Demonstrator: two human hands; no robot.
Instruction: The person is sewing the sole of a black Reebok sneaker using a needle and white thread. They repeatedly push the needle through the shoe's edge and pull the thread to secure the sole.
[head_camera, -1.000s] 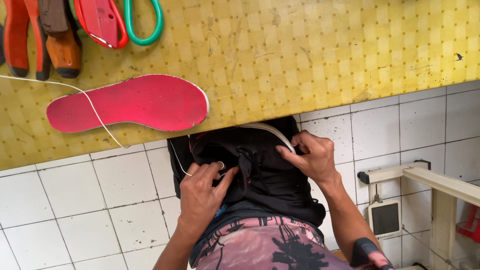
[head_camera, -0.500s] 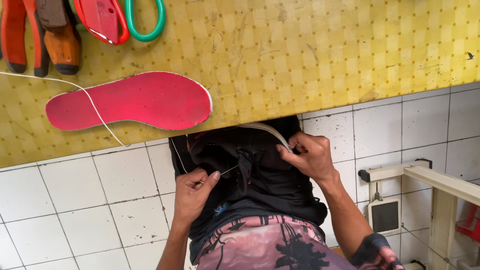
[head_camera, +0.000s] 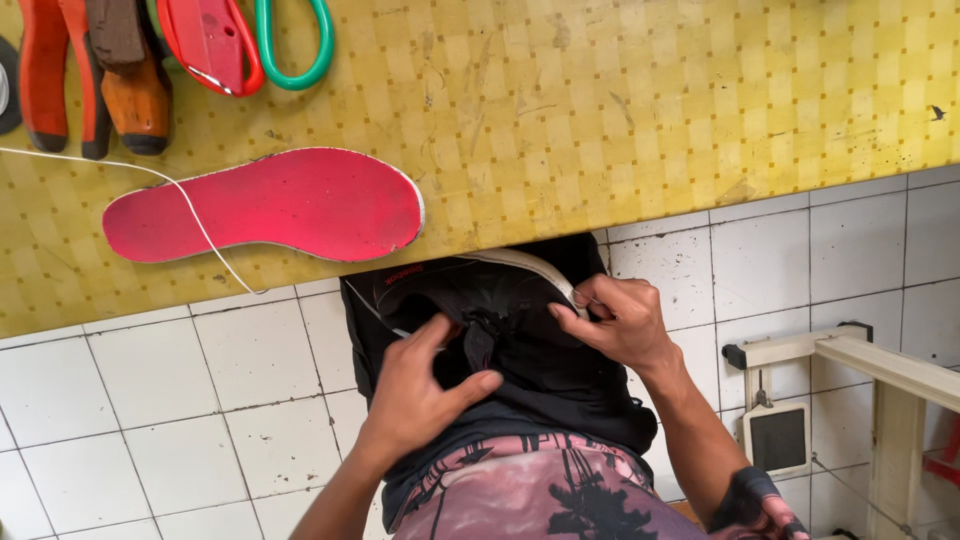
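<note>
A black shoe (head_camera: 500, 310) rests in the person's lap, just below the counter (head_camera: 640, 110) edge. The right hand (head_camera: 615, 320), at its 3 o'clock, pinches the pale sole rim, grip clamped. The left hand (head_camera: 420, 385), at 7 o'clock, presses the upper with fingers spread, near a white thread (head_camera: 195, 215). The red insole (head_camera: 270, 203) lies on the counter at 10 o'clock, not yet fitted; the stitching looks unfinished.

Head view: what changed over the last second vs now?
The left hand slid down a little over the black shoe held in the lap, fingers now spread flat with the thin white thread running past them. The right hand kept its grip on the shoe's white edge. The red insole, the scissors and the yellow table stayed put.
</note>
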